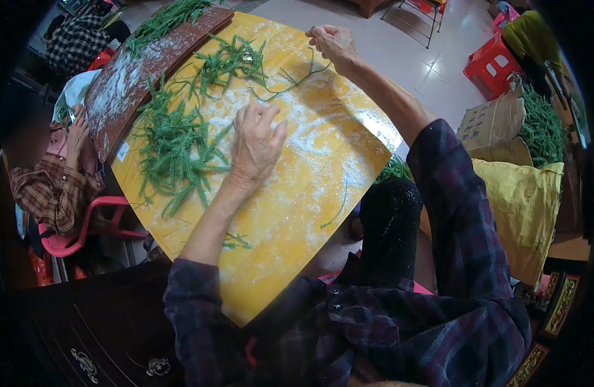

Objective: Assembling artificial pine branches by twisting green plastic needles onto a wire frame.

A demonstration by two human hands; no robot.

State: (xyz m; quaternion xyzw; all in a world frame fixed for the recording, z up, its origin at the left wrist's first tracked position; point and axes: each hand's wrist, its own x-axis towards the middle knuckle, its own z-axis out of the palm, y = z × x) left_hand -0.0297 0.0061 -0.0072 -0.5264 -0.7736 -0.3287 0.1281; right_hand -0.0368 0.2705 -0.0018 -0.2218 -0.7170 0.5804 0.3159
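Note:
My left hand is over the yellow table, beside a pile of green artificial pine sprigs. Its fingers are bent but its thumb stands apart, and nothing shows in it. Toward the table's far right corner, my right hand is raised with its fingertips pinched together. Whatever they hold is too small to make out. A thin green branching stem lies between my hands, one tip close to the right fingertips. More sprigs lie at the far side, and white powder is scattered over the tabletop.
A powdered brown board bearing green sprigs borders the table. At left, another person sits near a pink chair. To the right are a red stool, a cardboard box with greenery and a yellow sack.

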